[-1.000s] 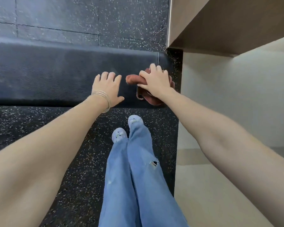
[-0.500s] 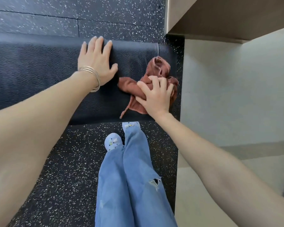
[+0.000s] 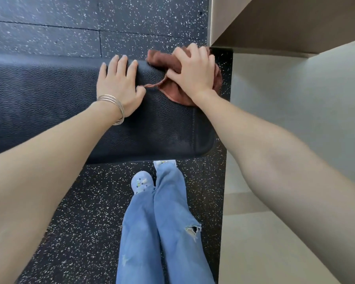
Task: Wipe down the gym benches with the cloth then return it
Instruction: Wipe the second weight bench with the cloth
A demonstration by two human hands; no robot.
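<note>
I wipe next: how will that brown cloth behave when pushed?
Probably floppy: the cloth lies crumpled under the right hand. Likely to bunch, since a thin corner trails loose. The grained bench may drag it.

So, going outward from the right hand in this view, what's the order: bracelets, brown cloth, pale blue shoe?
1. The brown cloth, bunched under the right hand at the right end of the bench.
2. The bracelets, on the left wrist, to the left above the bench.
3. The pale blue shoe, down on the floor, nearer the person.
</note>
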